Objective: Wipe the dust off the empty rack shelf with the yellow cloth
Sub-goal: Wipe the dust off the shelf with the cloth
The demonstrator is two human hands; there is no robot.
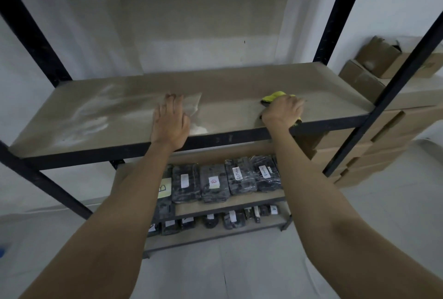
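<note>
The flat brown board shelf point(227, 97) of the black metal rack was found bare of goods. Pale streaks of dust point(93, 121) were observed across its left half, heaviest toward the front edge. The left hand point(170, 121) was laid palm down near the middle of the front edge, fingers extended and close together, gripping nothing. A further pale patch was noted just beside it. To the right, the crumpled yellow cloth point(275, 97) was pressed onto the shelf beneath the right hand point(282, 112), whose fingers were curled and clamped over it. The surface around the cloth appeared cleaner. It was judged that the dusty left half remained to be wiped. Long overlapping strokes with even downward pressure would be advised, the dust drawn toward one edge rather than scattered, and the left hand lifted clear of the path.
</note>
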